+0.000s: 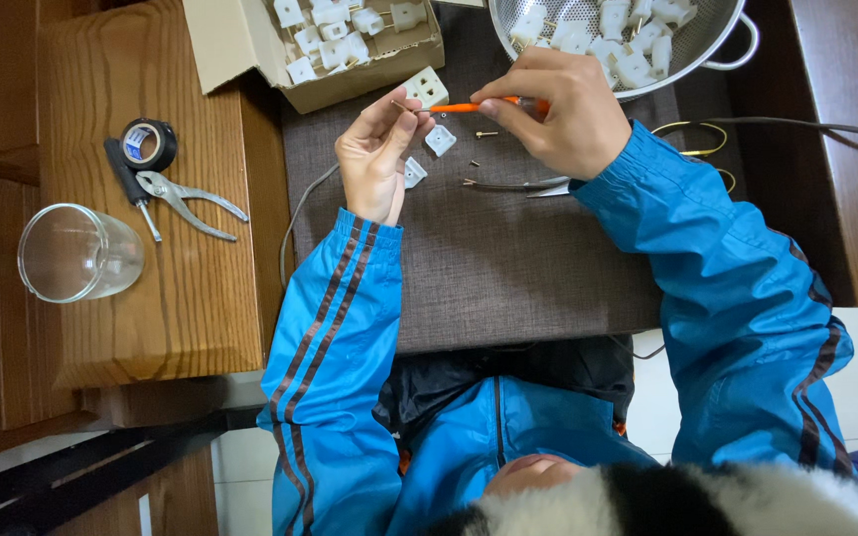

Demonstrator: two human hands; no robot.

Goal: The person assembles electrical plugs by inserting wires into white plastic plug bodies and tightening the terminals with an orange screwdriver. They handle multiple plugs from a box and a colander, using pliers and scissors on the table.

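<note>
— Fingers (396, 111) of the left hand (374, 159), how do they stand?

— Pressed together at the tips, pinching a small brass pin (401, 104) in the upper middle of the frame. Whether anything more sits between them cannot be told.

— And the right hand (560, 114)?

— Its fingers are closed round an orange screwdriver (469, 106), held level, the tip pointing left and meeting the pin right at the left fingertips.

— Where are the white parts?

— A white plug body (426, 86) lies just above the screwdriver tip, touching neither hand as far as can be seen. Two white plug pieces (439, 139) rest on the grey mat (508, 268) just right of the left hand. Loose brass screws (486, 134) lie below the screwdriver.

— Anything else?

— A cardboard box (240, 45) and a metal colander (717, 45) of white plugs at the top edge. At the left, on the wooden bench (151, 318), a tape roll (148, 144), pliers (186, 203) and a glass beaker (76, 253).
</note>
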